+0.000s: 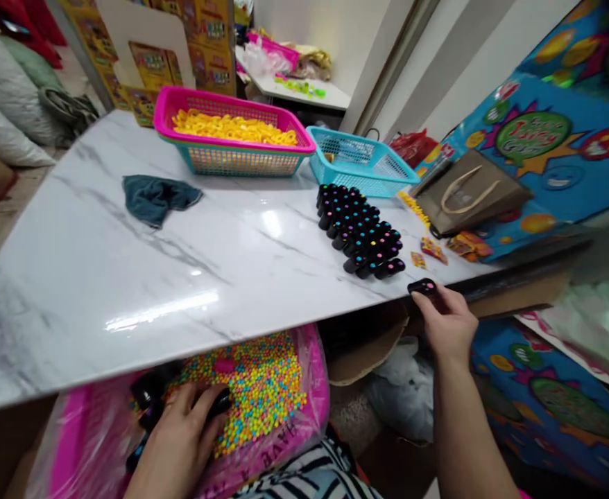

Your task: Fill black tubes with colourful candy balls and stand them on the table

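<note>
My right hand (447,319) pinches a small black container (422,286) with a pink dot on its end, at the table's front edge. To its left, rows of similar black containers (359,232) with coloured dots stand close together on the marble table (242,256). My left hand (187,423) is down in a pink, plastic-lined basket (318,388) below the table edge, its fingers curled round a shiny black container (220,403). Small multicoloured balls (268,388) fill the basket's right part, and more black containers (151,388) lie at its left.
Behind are a pink basket (234,104) of yellow pieces and a blue basket (361,163). A dark cloth (159,199) lies at the left. At the right are a brown paper bag (476,190), small packets (433,249) and blue printed boxes (569,138). An open carton (382,353) sits below the table.
</note>
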`<state>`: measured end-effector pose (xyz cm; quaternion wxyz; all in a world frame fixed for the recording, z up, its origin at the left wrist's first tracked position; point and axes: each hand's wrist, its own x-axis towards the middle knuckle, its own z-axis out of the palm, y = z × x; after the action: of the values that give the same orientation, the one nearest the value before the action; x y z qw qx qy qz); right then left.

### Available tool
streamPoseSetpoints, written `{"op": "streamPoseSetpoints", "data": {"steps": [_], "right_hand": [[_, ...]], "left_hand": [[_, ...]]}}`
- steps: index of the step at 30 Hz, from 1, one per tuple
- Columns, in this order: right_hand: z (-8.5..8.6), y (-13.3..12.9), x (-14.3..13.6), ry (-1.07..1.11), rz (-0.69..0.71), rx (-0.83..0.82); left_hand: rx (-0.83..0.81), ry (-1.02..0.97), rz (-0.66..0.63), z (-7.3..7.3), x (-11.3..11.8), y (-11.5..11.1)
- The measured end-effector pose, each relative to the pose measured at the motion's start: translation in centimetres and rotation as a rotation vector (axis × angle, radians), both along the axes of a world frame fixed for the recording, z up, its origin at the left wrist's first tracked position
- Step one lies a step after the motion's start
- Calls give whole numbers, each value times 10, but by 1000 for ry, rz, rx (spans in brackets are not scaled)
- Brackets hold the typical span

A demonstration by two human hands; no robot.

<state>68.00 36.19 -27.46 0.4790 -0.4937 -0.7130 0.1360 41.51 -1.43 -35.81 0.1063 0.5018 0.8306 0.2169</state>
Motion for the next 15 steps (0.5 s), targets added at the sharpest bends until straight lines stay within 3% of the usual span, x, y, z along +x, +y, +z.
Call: {"op": "streamPoseSetpoints", "data": {"steps": [4,9,12,15], "right_hand": [[-3,56,-3,-248,-49,-31],[-3,89,-15,-280,136,-169],[-3,71,-11,-67,58,-161],[-9,3,-18,111,-69,-44]], "left_hand": [[-19,43,41,-1,-1,-1],[30,30,47,-5,-1,2],[59,-32,54,5,3,5],[91,-166,71,25,9,7]]}}
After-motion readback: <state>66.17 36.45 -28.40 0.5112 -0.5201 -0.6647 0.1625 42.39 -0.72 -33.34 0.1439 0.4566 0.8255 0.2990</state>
